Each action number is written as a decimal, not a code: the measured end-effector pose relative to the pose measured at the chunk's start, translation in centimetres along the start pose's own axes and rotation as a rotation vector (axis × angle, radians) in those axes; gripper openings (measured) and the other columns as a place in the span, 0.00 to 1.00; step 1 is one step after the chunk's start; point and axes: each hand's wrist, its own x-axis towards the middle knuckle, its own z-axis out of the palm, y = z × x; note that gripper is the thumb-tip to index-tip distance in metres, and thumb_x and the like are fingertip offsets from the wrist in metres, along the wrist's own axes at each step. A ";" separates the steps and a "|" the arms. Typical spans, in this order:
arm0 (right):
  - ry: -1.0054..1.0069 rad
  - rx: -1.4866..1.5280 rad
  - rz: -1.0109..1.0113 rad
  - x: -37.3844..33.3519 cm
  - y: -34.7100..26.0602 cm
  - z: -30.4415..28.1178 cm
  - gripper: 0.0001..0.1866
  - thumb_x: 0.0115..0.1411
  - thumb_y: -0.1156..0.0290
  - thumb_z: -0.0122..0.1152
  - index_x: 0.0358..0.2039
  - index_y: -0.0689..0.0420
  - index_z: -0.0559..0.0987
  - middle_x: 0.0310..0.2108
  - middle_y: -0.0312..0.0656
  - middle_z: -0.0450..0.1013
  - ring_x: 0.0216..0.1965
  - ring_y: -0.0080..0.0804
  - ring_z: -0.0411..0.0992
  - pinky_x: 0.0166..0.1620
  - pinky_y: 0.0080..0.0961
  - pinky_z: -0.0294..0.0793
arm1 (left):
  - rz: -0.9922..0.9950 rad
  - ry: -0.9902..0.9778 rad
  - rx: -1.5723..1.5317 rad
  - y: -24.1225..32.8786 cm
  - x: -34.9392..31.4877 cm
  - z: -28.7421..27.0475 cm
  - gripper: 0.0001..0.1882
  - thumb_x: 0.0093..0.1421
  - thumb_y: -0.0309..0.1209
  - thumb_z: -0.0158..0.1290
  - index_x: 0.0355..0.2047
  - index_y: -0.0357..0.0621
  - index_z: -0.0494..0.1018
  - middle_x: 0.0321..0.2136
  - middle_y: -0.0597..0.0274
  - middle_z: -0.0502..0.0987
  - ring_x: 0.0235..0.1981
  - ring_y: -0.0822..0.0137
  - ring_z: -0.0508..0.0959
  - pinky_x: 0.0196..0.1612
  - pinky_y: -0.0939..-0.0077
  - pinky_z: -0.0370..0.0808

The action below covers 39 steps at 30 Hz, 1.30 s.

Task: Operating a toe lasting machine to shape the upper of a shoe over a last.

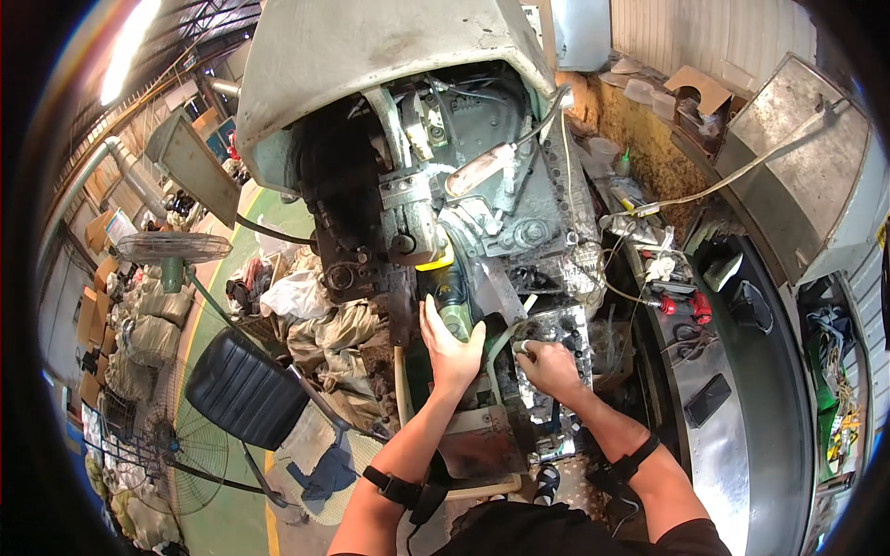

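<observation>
Near centre of head view, mechanism [405, 222] is already exposed; green-black cyl. part [451, 292] is partly covered by L hand [453, 360] at 6 o'clock, grip spread, clamping can't be told. R hand [553, 369], 4 o'clock, is curled together by metal block [563, 331]. Prob. midway; remainder unclear.

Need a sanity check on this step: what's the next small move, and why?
I'd probably steady the green-and-black body with the left hand before shifting the right hand. The left hand straddles it, but how tightly isn't clear; the right is closed by the greasy metal surface, anything inside too hidden to name.
</observation>
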 end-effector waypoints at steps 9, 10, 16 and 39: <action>0.021 0.021 0.047 0.0 -0.4 -0.2 0.13 0.59 0.60 0.63 0.38 0.55 0.84 0.25 0.51 0.79 0.29 0.52 0.79 0.35 0.44 0.79 | -0.001 0.005 -0.003 -0.2 -0.1 0.0 0.52 0.53 0.31 0.66 0.70 0.34 0.45 0.67 0.32 0.51 0.69 0.37 0.53 0.71 0.50 0.52; 0.021 0.024 0.049 -0.1 -0.5 -0.2 0.12 0.60 0.61 0.62 0.38 0.55 0.84 0.24 0.51 0.79 0.29 0.53 0.79 0.36 0.45 0.79 | 0.000 0.005 -0.005 -0.3 -0.1 0.1 0.52 0.53 0.31 0.66 0.70 0.34 0.45 0.67 0.32 0.51 0.69 0.37 0.53 0.71 0.50 0.52; 0.032 0.048 0.051 -0.1 -0.8 -0.5 0.11 0.60 0.62 0.61 0.37 0.55 0.83 0.24 0.52 0.78 0.29 0.54 0.78 0.37 0.45 0.79 | 0.011 0.032 0.037 0.1 -0.2 -0.1 0.51 0.53 0.30 0.67 0.69 0.34 0.47 0.66 0.36 0.55 0.68 0.41 0.57 0.70 0.53 0.55; 0.052 0.051 0.080 -0.1 -0.7 -0.3 0.12 0.60 0.64 0.64 0.41 0.55 0.84 0.28 0.52 0.79 0.30 0.51 0.80 0.35 0.39 0.79 | -0.003 0.017 0.010 0.3 -0.2 -0.2 0.49 0.55 0.31 0.63 0.70 0.35 0.46 0.67 0.31 0.52 0.68 0.35 0.53 0.70 0.46 0.52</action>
